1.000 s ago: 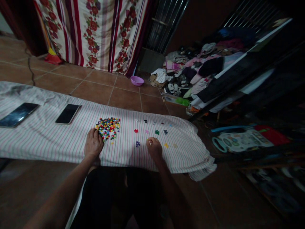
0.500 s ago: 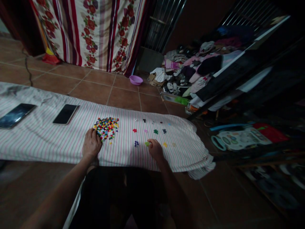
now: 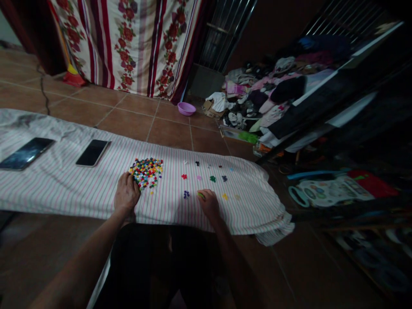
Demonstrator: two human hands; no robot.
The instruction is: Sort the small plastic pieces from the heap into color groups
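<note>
My left hand [image 3: 127,191] rests palm down, fingers stretched out, against the left edge of a heap of small multicoloured beads [image 3: 146,171]. Over to the right, my right hand [image 3: 209,202] is closed over lime-green beads [image 3: 201,195], which its fingers partly cover. Small single-colour groups lie in rows around it. Dark blue beads [image 3: 186,194] are to its left and yellow beads [image 3: 225,196] to its right. Red beads [image 3: 184,176], pink beads [image 3: 199,177] and dark green beads [image 3: 213,178] sit farther back. All rest on a striped cloth [image 3: 167,201].
Two dark-screened phones, one larger [image 3: 26,153] and one smaller [image 3: 93,153], lie left of the heap. Beyond the cloth, a purple basin [image 3: 186,109] stands on the tiled floor near a floral curtain [image 3: 141,47]. A clothes pile [image 3: 257,92] is at back right.
My right hand's fingers have shifted slightly and now cover more of the lime-green beads. My left hand stays by the heap. The whole view has moved a little.
</note>
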